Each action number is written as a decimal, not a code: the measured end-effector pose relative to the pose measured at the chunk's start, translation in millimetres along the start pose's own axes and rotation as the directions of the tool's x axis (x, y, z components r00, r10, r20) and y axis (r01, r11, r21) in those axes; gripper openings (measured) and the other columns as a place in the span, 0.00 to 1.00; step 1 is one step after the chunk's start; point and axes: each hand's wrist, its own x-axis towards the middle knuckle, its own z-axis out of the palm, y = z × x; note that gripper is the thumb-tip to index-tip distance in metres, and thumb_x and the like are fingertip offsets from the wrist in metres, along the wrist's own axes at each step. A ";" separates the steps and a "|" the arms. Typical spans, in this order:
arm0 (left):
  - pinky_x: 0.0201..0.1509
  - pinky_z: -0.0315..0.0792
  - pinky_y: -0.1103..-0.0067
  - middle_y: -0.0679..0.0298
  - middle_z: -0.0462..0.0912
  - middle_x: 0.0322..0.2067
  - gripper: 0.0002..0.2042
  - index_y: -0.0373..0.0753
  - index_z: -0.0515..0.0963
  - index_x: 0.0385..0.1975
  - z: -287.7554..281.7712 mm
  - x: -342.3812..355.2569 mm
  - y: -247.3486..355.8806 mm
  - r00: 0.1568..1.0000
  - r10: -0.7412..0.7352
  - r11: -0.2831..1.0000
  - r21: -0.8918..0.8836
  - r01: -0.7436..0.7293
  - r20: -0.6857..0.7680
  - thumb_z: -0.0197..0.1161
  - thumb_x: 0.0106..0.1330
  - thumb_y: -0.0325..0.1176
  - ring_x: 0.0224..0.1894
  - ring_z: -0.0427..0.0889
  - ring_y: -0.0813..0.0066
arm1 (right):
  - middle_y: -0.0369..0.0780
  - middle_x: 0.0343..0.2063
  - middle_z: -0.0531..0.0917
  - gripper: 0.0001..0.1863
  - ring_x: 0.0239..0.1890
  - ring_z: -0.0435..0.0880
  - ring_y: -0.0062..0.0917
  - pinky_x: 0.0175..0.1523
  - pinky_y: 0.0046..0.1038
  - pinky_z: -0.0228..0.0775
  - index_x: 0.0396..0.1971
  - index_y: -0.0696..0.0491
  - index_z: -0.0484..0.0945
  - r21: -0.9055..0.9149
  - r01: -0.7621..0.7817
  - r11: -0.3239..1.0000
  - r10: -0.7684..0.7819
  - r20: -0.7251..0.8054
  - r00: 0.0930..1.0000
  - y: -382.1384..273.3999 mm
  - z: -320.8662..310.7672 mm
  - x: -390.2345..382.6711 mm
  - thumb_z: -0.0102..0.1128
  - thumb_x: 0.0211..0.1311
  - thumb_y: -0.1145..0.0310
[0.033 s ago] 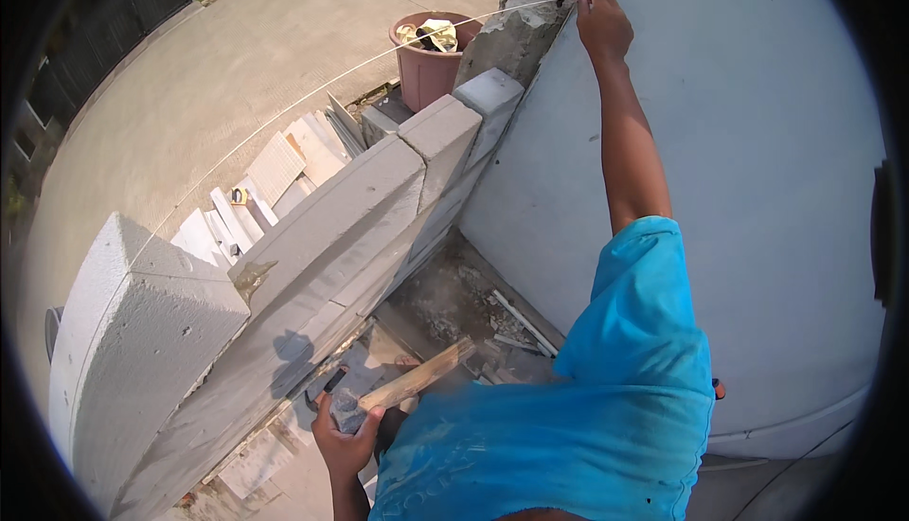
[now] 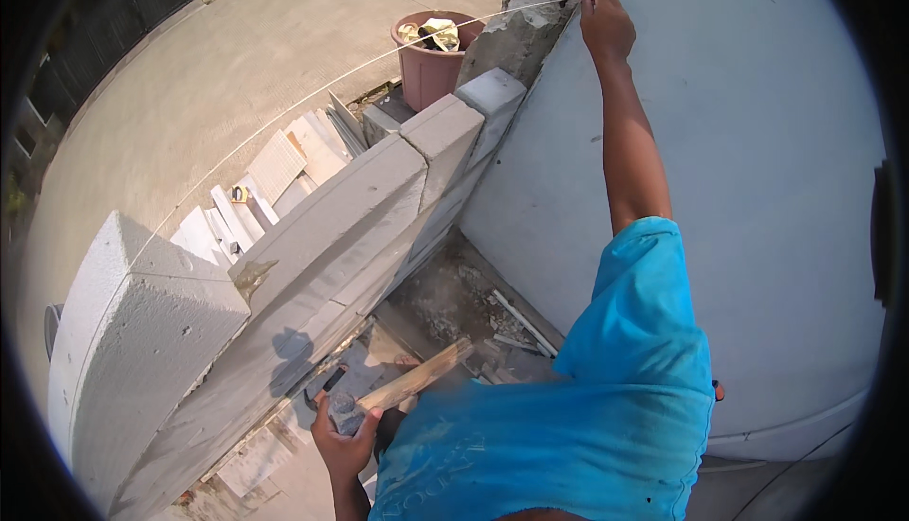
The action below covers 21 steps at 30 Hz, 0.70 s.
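Observation:
My right hand (image 2: 608, 31) is raised at the far end, fingers pinched on a thin white string (image 2: 365, 74) beside the edge of the white wall. From there the string runs left, above the block wall, to a large pale block (image 2: 180, 332) standing on it at the left. Low in front of my body, my left hand (image 2: 346, 445) is closed around the grey head of a hammer (image 2: 417, 376). Its wooden handle points away to the right.
The row of pale blocks (image 2: 331, 201) crosses from near left to the smooth white wall (image 2: 757, 190). Beyond it stand a pink bucket (image 2: 434, 76) with stuff inside and a pile of boards (image 2: 275, 169). Rubble and a white pipe (image 2: 525, 323) lie below on the near side.

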 end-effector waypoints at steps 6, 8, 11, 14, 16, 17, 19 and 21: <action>0.29 0.74 0.82 0.64 0.81 0.30 0.21 0.33 0.76 0.46 4.8 1.9 -23.4 0.996 -0.005 0.999 -0.049 0.000 -0.093 0.78 0.57 0.29 0.26 0.79 0.79 | 0.36 0.37 0.87 0.10 0.36 0.87 0.42 0.40 0.43 0.80 0.37 0.43 0.86 -0.049 0.008 0.999 -0.009 -0.017 1.000 10.3 -0.4 5.6 0.57 0.72 0.57; 0.30 0.74 0.82 0.63 0.82 0.31 0.22 0.32 0.76 0.48 6.8 3.5 -26.4 0.994 0.012 0.999 -0.043 -0.017 -0.105 0.78 0.57 0.30 0.26 0.80 0.79 | 0.36 0.37 0.87 0.10 0.36 0.87 0.42 0.40 0.42 0.81 0.37 0.43 0.86 -0.054 0.027 0.998 -0.029 -0.025 0.999 15.4 0.2 5.3 0.57 0.71 0.58; 0.42 0.77 0.78 0.61 0.85 0.36 0.21 0.32 0.78 0.46 10.8 5.8 -12.8 0.994 -0.044 0.996 -0.084 0.036 -0.104 0.79 0.58 0.33 0.35 0.83 0.76 | 0.36 0.37 0.86 0.08 0.34 0.87 0.41 0.38 0.41 0.81 0.35 0.44 0.85 -0.044 0.092 0.995 -0.094 -0.061 0.994 15.2 8.7 7.1 0.57 0.69 0.63; 0.42 0.77 0.78 0.61 0.86 0.35 0.21 0.32 0.79 0.45 11.8 5.7 -8.0 0.995 -0.067 0.991 -0.120 0.057 -0.077 0.79 0.57 0.34 0.35 0.83 0.76 | 0.35 0.39 0.86 0.08 0.35 0.88 0.40 0.40 0.39 0.82 0.38 0.42 0.85 -0.080 0.150 0.985 -0.153 -0.034 0.988 11.3 12.4 13.9 0.55 0.69 0.65; 0.42 0.78 0.78 0.61 0.87 0.33 0.21 0.32 0.79 0.44 8.8 6.6 -0.3 0.994 -0.068 0.995 -0.073 0.062 -0.084 0.79 0.56 0.36 0.34 0.84 0.76 | 0.33 0.42 0.86 0.11 0.40 0.88 0.36 0.41 0.38 0.82 0.43 0.39 0.83 -0.128 0.167 0.978 -0.163 0.044 0.986 27.3 13.8 12.8 0.52 0.70 0.66; 0.41 0.78 0.77 0.60 0.87 0.32 0.22 0.31 0.80 0.44 8.2 9.7 8.0 0.995 -0.056 0.998 -0.039 0.053 -0.087 0.79 0.56 0.38 0.34 0.84 0.76 | 0.32 0.43 0.85 0.11 0.42 0.87 0.33 0.42 0.37 0.82 0.44 0.38 0.82 -0.183 0.170 0.968 -0.157 0.079 0.984 39.8 15.9 12.5 0.51 0.71 0.67; 0.39 0.77 0.77 0.59 0.88 0.30 0.23 0.31 0.80 0.45 2.6 13.4 -1.7 0.997 0.047 0.998 0.040 -0.044 -0.069 0.79 0.57 0.40 0.31 0.84 0.76 | 0.32 0.42 0.85 0.12 0.43 0.87 0.31 0.44 0.36 0.83 0.46 0.37 0.80 -0.242 0.275 0.931 -0.267 0.064 0.962 74.0 31.7 16.7 0.51 0.71 0.69; 0.38 0.77 0.76 0.59 0.88 0.31 0.23 0.32 0.80 0.46 1.0 10.9 2.1 0.986 0.094 0.996 0.023 -0.091 -0.138 0.79 0.57 0.41 0.30 0.84 0.76 | 0.30 0.45 0.85 0.13 0.44 0.87 0.29 0.45 0.33 0.83 0.49 0.37 0.80 -0.246 0.251 0.936 -0.241 0.069 0.968 71.8 41.9 15.4 0.50 0.72 0.67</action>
